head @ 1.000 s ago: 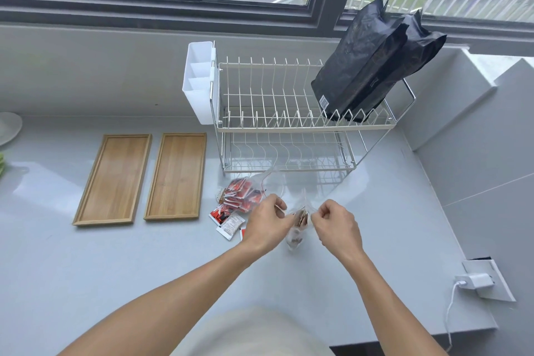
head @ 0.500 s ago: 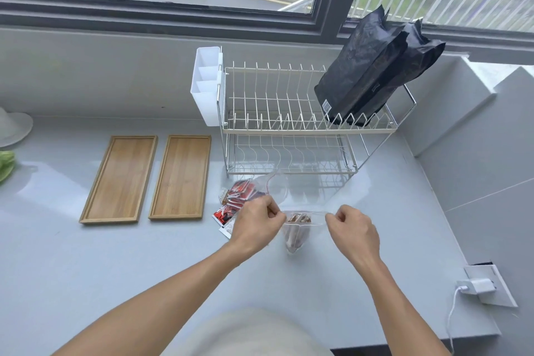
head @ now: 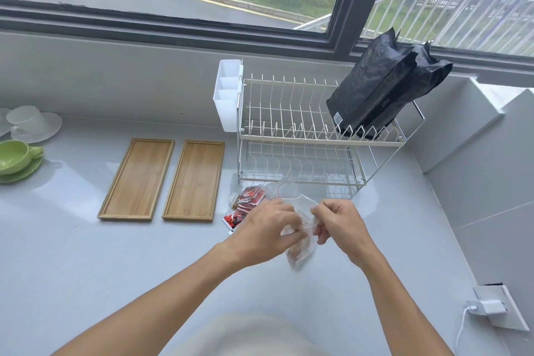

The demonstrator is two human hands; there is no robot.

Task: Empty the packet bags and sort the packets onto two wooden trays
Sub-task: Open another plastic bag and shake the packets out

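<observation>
surface: grey countertop (head: 86, 254) under a window, grey wall close on the right.
hands: my left hand (head: 265, 228) and my right hand (head: 339, 228) are close together above the counter, both pinching the small clear plastic bag (head: 300, 251) of brownish packets.
done: another clear bag of red packets (head: 251, 199) lies near the white wire dish rack (head: 303, 139); whether it is opened i cannot tell.
left: two flat rectangular wooden trays (head: 135, 179) hold nothing; by my judgement, sorting has not begun.
room: open counter lies between hands and trays; rack sits just behind, green cup (head: 14, 154) far left.
</observation>
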